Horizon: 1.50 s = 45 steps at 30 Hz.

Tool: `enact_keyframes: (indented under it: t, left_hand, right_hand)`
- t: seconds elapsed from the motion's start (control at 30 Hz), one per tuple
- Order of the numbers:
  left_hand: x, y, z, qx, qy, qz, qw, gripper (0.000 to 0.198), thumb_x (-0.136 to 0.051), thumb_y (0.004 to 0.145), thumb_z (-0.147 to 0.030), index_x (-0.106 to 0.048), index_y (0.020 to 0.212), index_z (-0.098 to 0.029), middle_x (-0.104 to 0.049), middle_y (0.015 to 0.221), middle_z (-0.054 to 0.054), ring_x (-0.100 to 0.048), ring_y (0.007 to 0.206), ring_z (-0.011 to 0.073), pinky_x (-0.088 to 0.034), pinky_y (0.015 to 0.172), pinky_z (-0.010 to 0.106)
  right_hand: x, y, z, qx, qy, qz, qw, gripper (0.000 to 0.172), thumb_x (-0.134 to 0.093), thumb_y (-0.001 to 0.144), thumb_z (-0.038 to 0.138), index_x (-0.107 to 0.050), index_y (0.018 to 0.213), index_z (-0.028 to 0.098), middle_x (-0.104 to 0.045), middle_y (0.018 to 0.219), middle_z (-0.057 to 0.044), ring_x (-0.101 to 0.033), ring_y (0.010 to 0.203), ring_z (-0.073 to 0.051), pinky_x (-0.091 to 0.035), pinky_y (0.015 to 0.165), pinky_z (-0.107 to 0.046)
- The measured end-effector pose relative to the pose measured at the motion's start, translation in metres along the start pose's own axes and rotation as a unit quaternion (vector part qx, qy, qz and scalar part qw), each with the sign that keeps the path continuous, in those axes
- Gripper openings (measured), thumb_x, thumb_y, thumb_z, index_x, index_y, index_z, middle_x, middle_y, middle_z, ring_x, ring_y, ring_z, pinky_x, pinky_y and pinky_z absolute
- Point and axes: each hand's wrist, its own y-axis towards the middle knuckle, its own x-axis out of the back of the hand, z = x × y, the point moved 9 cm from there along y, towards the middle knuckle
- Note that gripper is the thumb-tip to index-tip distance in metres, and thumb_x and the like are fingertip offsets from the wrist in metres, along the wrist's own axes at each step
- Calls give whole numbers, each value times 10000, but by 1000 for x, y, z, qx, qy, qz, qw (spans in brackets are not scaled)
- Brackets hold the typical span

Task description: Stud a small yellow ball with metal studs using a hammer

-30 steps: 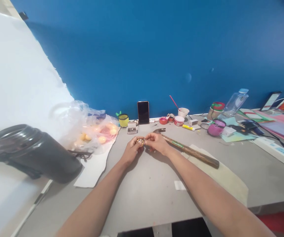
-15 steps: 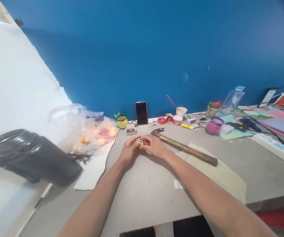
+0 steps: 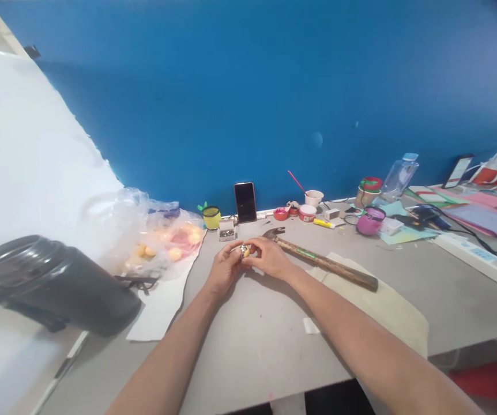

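Note:
Over the middle of the grey table [image 3: 248, 334], my left hand [image 3: 225, 268] and my right hand [image 3: 268, 257] meet around a small yellow and silvery object [image 3: 244, 251]. The fingers of both hands are closed on it, and they hide part of it. Just right of my right hand lies a claw hammer [image 3: 326, 262], its head near my knuckles and its wooden handle across a pale yellow cloth [image 3: 387, 305]. Behind my hands are a small open box of metal bits [image 3: 227, 231] and a dark phone [image 3: 245, 202] standing upright.
A large black bottle [image 3: 79, 288] and a plastic bag [image 3: 145, 230] with orange things stand at the left. Along the blue wall are a yellow pot [image 3: 211, 219], red tubs [image 3: 308, 213] and a white cup [image 3: 313, 198]. A power strip [image 3: 477, 256] lies at the right.
The view has shifted slightly. Both hands stay together at the small object, whose yellow part now shows a little differently between the fingers.

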Motion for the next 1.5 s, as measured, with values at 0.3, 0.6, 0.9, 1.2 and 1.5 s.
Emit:
enact_keyframes:
  t: [0.3, 0.6, 0.9, 1.2, 1.5]
  left_hand:
    - [-5, 1, 0, 17, -25, 15, 999, 452, -884, 764, -399, -742, 1092, -121, -762, 980, 108, -719, 789, 190, -586, 680, 295]
    - [-8, -1, -1, 21, 0, 11, 1000, 411, -917, 713, -383, -774, 969, -95, -745, 889, 83, -682, 723, 147, -570, 644, 260]
    - [-11, -4, -1, 35, -11, 15, 999, 380, -907, 717, -387, -770, 939, -110, -733, 890, 69, -680, 738, 155, -587, 680, 282]
    - [-6, -5, -1, 40, 9, -13, 999, 359, -909, 720, -336, -754, 950, -107, -743, 855, 61, -675, 704, 140, -542, 664, 254]
    - [-5, -3, -4, 13, 8, 4, 1000, 544, -877, 781, -401, -667, 1207, -135, -764, 1026, 117, -727, 767, 182, -590, 695, 310]
  right_hand:
    - [7, 6, -21, -29, 106, -35, 993, 394, -805, 776, 239, -775, 1168, 213, -715, 952, -22, -565, 755, -149, -466, 771, -297]
    - [1, 2, -13, -14, 57, -8, 998, 406, -824, 762, 224, -762, 1164, 236, -696, 999, -24, -589, 800, -158, -472, 798, -309]
    - [7, -1, 2, 10, -12, -31, 999, 294, -825, 792, 235, -742, 1072, 207, -684, 1057, -53, -605, 871, -180, -474, 832, -317]
    - [2, -1, 0, 9, -14, -20, 1000, 380, -855, 760, 250, -706, 1106, 198, -695, 1092, -58, -615, 866, -180, -473, 817, -322]
    - [15, 6, -29, -62, 107, -94, 988, 371, -817, 777, 347, -736, 1092, 166, -726, 1056, -59, -647, 819, -165, -512, 811, -312]
